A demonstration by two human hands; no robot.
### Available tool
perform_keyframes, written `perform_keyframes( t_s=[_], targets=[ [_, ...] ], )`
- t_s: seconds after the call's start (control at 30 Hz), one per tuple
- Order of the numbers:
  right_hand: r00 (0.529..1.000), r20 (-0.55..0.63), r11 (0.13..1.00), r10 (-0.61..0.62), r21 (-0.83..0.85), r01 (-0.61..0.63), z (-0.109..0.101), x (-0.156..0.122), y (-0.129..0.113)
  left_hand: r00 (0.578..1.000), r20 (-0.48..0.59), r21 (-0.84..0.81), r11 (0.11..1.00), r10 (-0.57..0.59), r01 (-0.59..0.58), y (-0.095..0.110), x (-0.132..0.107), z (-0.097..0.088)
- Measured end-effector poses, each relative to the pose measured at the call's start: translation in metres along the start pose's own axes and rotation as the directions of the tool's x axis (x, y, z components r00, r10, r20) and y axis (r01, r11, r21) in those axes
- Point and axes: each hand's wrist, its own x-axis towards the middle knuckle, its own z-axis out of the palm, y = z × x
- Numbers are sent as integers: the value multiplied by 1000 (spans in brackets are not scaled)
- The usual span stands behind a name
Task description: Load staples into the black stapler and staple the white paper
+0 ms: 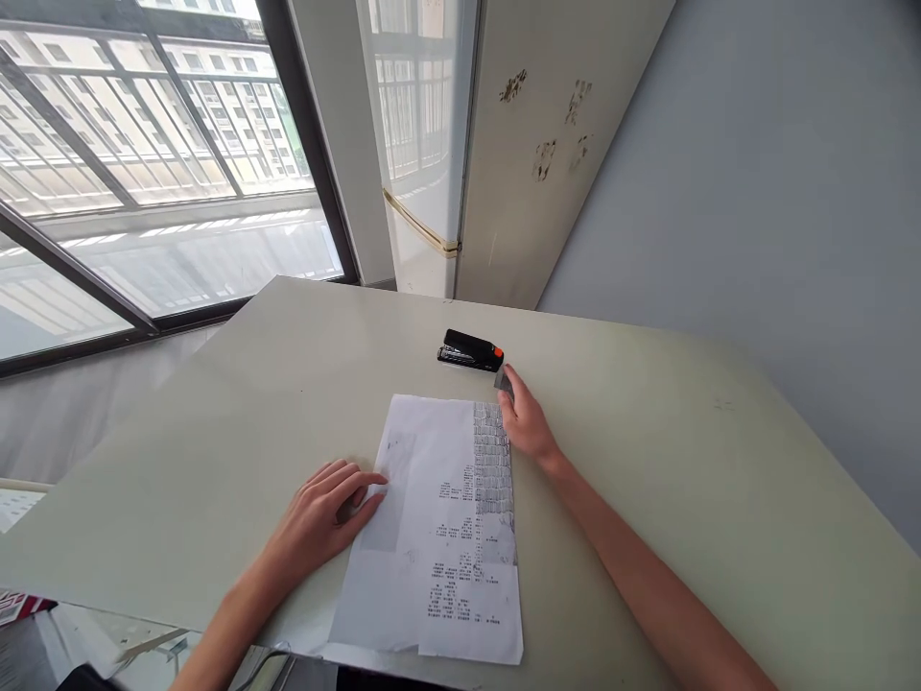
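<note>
A printed sheet of paper (413, 595) lies on the table, its upper right edge covered with dense rows of what look like staples (492, 459). My left hand (327, 513) rests at the sheet's left edge. Its index fingertip and thumb lie on the paper, slightly apart, while the other fingers are loosely bent. At the top right corner of the sheet, my right hand (529, 422) is closed around a small grey block (503, 383), possibly a strip of staples; the fingers partly cover it. Just beyond those fingertips, a black stapler (470, 351) with an orange button lies on the table.
The pale table (237, 422) extends to both sides of the sheet. Behind it stands a fridge (525, 230) beside a grey wall (734, 182). A large window (158, 125) is at the left. Below the table's front left edge are several partly seen items.
</note>
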Motion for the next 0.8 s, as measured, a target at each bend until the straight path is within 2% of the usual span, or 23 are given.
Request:
perform_keyframes(
  t_s=[0.13, 0.23, 0.33, 0.47, 0.53, 0.6, 0.7, 0.8],
  targets=[
    [998, -50, 999, -38, 17, 39, -10, 3, -4, 1000, 2, -2, 1000, -13, 13, 0, -1, -1],
    [993, -73, 996, -88, -17, 87, -25, 26, -5, 1000, -2, -1, 1000, -15, 15, 0, -2, -2],
    [987, 10, 985, -159, -65, 159, -33, 60, -11, 1000, -5, 2, 1000, -25, 25, 1, -1, -3],
    [963, 175, 965, -204, -130, 228, -26, 95, -21, 999, -3, 1, 999, -35, 35, 4, 0, -4],
    [963, 199, 960, -180, -178, 216, -23, 103, -22, 999, -11, 3, 999, -41, 41, 6, 1, -5],
    [975, 173, 957, -142, -229, 180, -28, 105, -16, 998, -23, 6, 998, -56, 56, 7, 2, -5],
    [993, 79, 952, -90, -287, 109, -53, 97, 2, 997, -20, 11, 997, -72, 72, 6, 0, -6],
    [998, -13, 952, -57, -302, 50, -92, 74, 26, 997, -19, 38, 997, -73, 73, 3, -2, -6]
  ],
)
